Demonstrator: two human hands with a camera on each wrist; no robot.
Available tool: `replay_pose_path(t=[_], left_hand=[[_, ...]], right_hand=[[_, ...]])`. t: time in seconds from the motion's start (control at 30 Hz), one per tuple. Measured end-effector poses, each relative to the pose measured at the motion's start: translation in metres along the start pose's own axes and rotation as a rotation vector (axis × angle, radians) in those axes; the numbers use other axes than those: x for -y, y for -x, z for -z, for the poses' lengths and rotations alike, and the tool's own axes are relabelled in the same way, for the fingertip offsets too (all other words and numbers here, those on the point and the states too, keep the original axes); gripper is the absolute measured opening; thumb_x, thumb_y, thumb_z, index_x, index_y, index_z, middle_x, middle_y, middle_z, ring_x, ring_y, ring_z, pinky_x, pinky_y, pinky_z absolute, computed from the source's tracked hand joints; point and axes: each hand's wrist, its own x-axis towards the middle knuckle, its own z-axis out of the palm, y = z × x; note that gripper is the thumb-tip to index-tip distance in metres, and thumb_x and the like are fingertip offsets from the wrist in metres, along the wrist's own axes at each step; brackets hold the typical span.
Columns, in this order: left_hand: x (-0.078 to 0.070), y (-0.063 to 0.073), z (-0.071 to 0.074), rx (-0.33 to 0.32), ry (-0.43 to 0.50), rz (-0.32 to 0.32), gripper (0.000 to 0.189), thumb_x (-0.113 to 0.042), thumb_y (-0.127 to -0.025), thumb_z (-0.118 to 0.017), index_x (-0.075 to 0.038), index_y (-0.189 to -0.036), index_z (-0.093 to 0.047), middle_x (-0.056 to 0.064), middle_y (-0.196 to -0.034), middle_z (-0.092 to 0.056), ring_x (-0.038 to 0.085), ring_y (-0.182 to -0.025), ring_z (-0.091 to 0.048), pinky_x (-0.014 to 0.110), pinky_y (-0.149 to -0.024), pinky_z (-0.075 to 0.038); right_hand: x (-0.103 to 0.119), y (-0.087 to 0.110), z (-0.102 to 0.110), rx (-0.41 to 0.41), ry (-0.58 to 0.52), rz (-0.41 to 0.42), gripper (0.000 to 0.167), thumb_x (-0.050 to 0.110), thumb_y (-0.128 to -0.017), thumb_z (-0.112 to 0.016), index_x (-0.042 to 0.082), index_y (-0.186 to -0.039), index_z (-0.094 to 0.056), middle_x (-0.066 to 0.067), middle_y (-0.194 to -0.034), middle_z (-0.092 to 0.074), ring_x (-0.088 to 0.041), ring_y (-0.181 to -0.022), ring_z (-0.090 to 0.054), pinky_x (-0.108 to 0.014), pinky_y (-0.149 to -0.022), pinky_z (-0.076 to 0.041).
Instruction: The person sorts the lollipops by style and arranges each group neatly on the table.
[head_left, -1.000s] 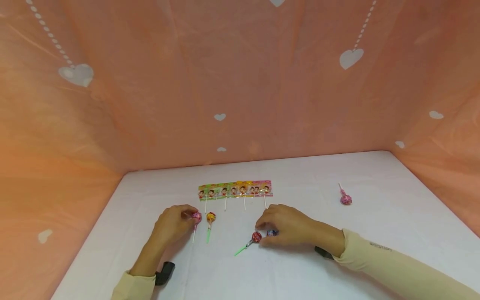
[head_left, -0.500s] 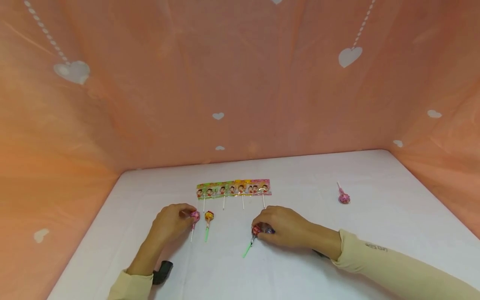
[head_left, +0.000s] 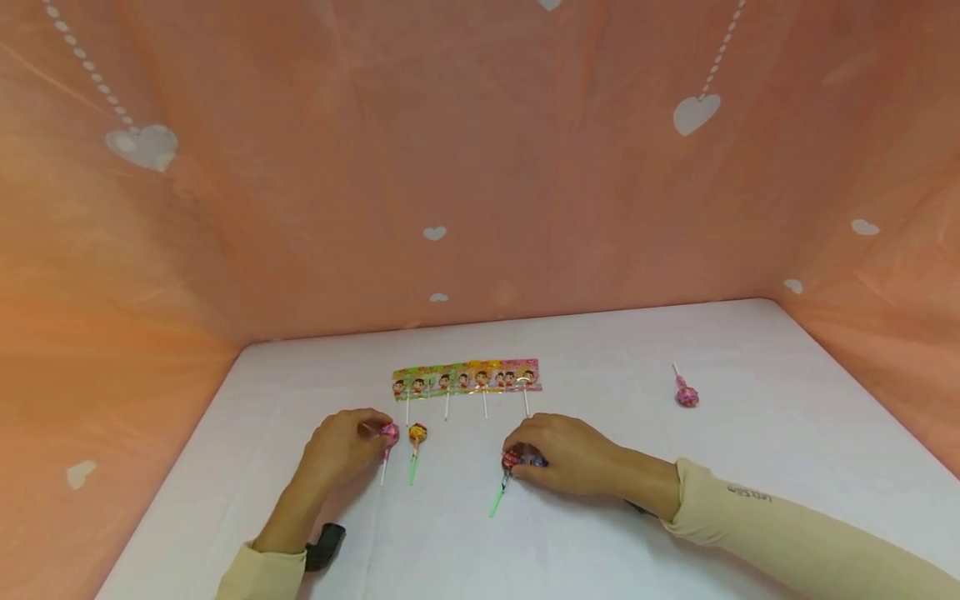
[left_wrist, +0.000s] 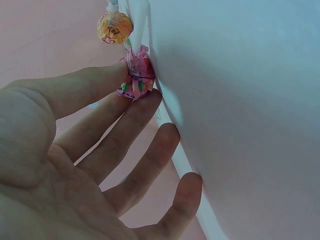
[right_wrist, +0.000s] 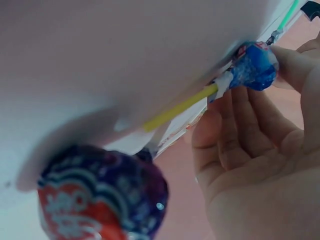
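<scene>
My left hand pinches a pink-wrapped lollipop by its head between thumb and fingertips, its white stick toward me. Just right of it lies a yellow lollipop with a green stick. My right hand holds a red lollipop between thumb and fingertips, the green stick pointing toward me. Under that palm sits a blue lollipop on a yellow stick, partly hidden in the head view. Close to the right wrist camera is a dark purple and red lollipop, hidden from the head view.
Flat-packed lollipops in green, yellow and pink wrappers form a row beyond the hands. Another pink lollipop lies far right on the white tabletop. An orange curtain with white hearts encloses the back and sides.
My right thumb and fingers have closed on the red lollipop, and its green stick has swung from pointing left to pointing more toward me. The left hand keeps its pinch on the pink lollipop.
</scene>
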Motion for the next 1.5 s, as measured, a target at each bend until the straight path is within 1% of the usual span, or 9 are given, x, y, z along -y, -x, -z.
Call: replay_pose_path(t=[0.17, 0.33, 0.5, 0.77, 0.9, 1.03, 1.2, 1.33, 1.5], left_hand=[[0.001, 0.002, 0.000, 0.009, -0.002, 0.011, 0.023, -0.018, -0.085, -0.073, -0.011, -0.106, -0.076, 0.007, -0.095, -0.073, 0.025, -0.090, -0.065, 0.045, -0.075, -0.049], [0.001, 0.003, 0.001, 0.003, 0.000, 0.009, 0.023, -0.018, -0.085, -0.073, -0.010, -0.106, -0.076, 0.007, -0.095, -0.073, 0.025, -0.090, -0.065, 0.045, -0.075, -0.049], [0.001, 0.002, 0.000, 0.000, 0.007, 0.006, 0.022, -0.019, -0.085, -0.074, -0.011, -0.105, -0.076, 0.006, -0.094, -0.073, 0.024, -0.089, -0.065, 0.043, -0.073, -0.049], [0.000, 0.002, 0.000, -0.001, 0.013, 0.001, 0.021, -0.020, -0.085, -0.074, -0.012, -0.105, -0.076, 0.005, -0.093, -0.073, 0.023, -0.089, -0.065, 0.041, -0.073, -0.049], [0.001, 0.003, 0.000, -0.003, 0.017, -0.002, 0.021, -0.019, -0.085, -0.075, -0.012, -0.105, -0.076, 0.004, -0.093, -0.074, 0.022, -0.088, -0.065, 0.041, -0.072, -0.049], [0.002, 0.003, 0.000, -0.003, 0.016, -0.013, 0.021, -0.019, -0.084, -0.075, -0.012, -0.104, -0.076, 0.004, -0.092, -0.074, 0.022, -0.086, -0.065, 0.041, -0.071, -0.048], [0.001, 0.003, -0.001, 0.001, 0.015, -0.011, 0.021, -0.019, -0.085, -0.074, -0.012, -0.105, -0.076, 0.005, -0.093, -0.074, 0.022, -0.086, -0.065, 0.041, -0.072, -0.049], [0.000, 0.002, -0.001, -0.001, 0.014, -0.006, 0.022, -0.018, -0.085, -0.074, -0.011, -0.106, -0.076, 0.005, -0.094, -0.074, 0.022, -0.087, -0.065, 0.042, -0.073, -0.049], [-0.001, 0.002, 0.000, -0.005, 0.012, -0.001, 0.022, -0.017, -0.085, -0.074, -0.011, -0.106, -0.076, 0.006, -0.094, -0.073, 0.023, -0.087, -0.064, 0.043, -0.073, -0.049]], right_hand=[[0.000, -0.001, -0.001, 0.013, -0.006, -0.005, 0.022, 0.033, -0.093, -0.068, 0.022, -0.112, -0.072, 0.014, -0.100, -0.066, 0.000, -0.091, -0.054, -0.029, -0.086, -0.050], [0.002, -0.005, 0.001, -0.006, -0.012, -0.015, 0.025, 0.035, -0.093, -0.068, 0.021, -0.113, -0.072, 0.014, -0.099, -0.066, 0.000, -0.090, -0.054, -0.028, -0.085, -0.049], [0.008, -0.012, 0.000, -0.026, -0.032, 0.017, 0.025, 0.033, -0.093, -0.068, 0.020, -0.114, -0.072, 0.013, -0.098, -0.066, -0.002, -0.090, -0.056, -0.027, -0.085, -0.050], [0.021, -0.028, -0.003, -0.016, -0.037, 0.027, 0.025, 0.032, -0.094, -0.066, 0.020, -0.116, -0.071, 0.012, -0.101, -0.067, -0.003, -0.094, -0.059, -0.028, -0.087, -0.050], [0.029, -0.037, -0.004, -0.006, -0.077, 0.016, 0.027, 0.031, -0.094, -0.066, 0.020, -0.118, -0.070, 0.010, -0.106, -0.069, -0.003, -0.096, -0.060, -0.027, -0.088, -0.050], [0.038, -0.043, -0.008, 0.018, -0.125, 0.042, 0.027, 0.029, -0.094, -0.067, 0.018, -0.118, -0.070, 0.008, -0.107, -0.069, -0.002, -0.095, -0.061, -0.024, -0.087, -0.050], [0.041, -0.043, -0.011, 0.033, -0.145, 0.091, 0.025, 0.026, -0.094, -0.066, 0.017, -0.118, -0.070, 0.008, -0.104, -0.067, 0.000, -0.091, -0.059, -0.021, -0.086, -0.049], [0.039, -0.039, -0.011, 0.063, -0.152, 0.122, 0.023, 0.026, -0.095, -0.065, 0.018, -0.117, -0.069, 0.010, -0.101, -0.064, 0.003, -0.084, -0.054, -0.018, -0.081, -0.047], [0.037, -0.038, -0.009, 0.087, -0.110, 0.129, 0.024, 0.028, -0.097, -0.064, 0.019, -0.119, -0.067, 0.011, -0.102, -0.062, 0.003, -0.083, -0.052, -0.017, -0.078, -0.047]])
